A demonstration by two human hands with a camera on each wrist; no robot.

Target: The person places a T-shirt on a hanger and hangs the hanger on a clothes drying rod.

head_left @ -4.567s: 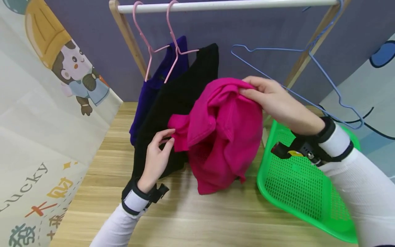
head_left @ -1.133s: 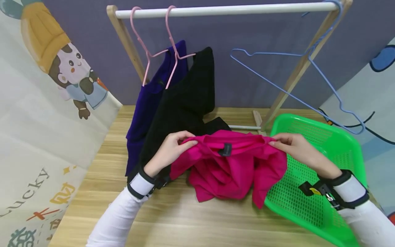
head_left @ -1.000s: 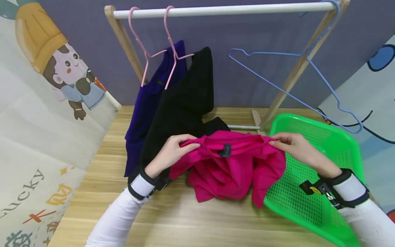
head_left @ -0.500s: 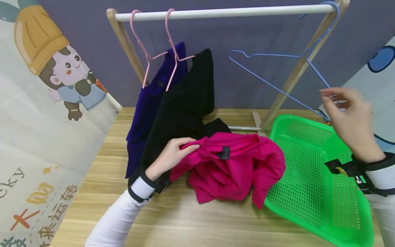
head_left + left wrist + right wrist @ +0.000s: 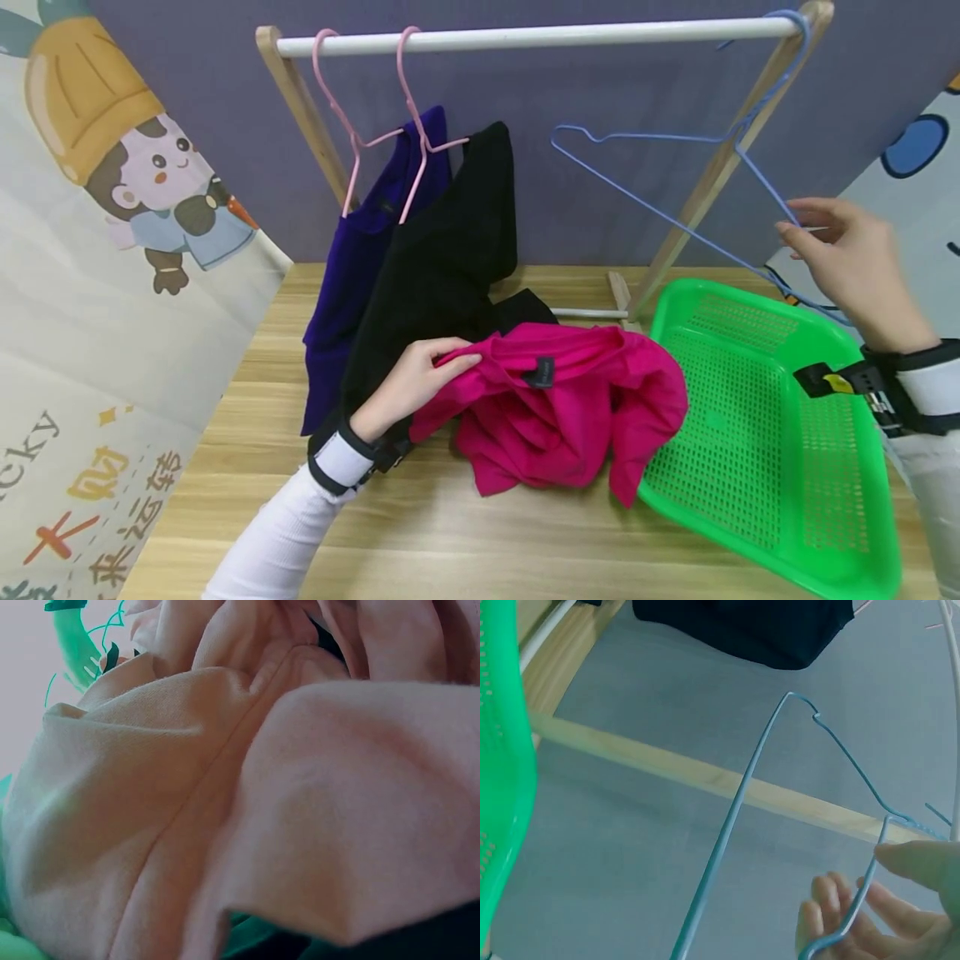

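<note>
My left hand [image 5: 420, 379] pinches the neckline of a bright pink top [image 5: 570, 417], which lies bunched on the table, its dark collar label facing up. In the left wrist view, folds of the top [image 5: 172, 780] fill most of the picture and hide the left fingers. A blue wire hanger [image 5: 637, 200] hangs from the right end of the rail. On its right arm, thumb and fingers of my right hand [image 5: 855, 258] grip the wire. The right wrist view shows thumb and forefinger around the hanger [image 5: 731, 817], other fingers curled behind.
A white rail [image 5: 540, 36] on wooden legs spans the back. At its left, pink hangers [image 5: 411, 104] carry a purple garment [image 5: 345, 292] and a black garment [image 5: 450, 242]. Below the blue hanger, a green basket [image 5: 720, 500] stands at the right, touching the pink top's side.
First the right hand held the bunched pink top up; then both hands spread its neckline low over the table. The right hand has since let go, moved right and up, and taken the hanger.
</note>
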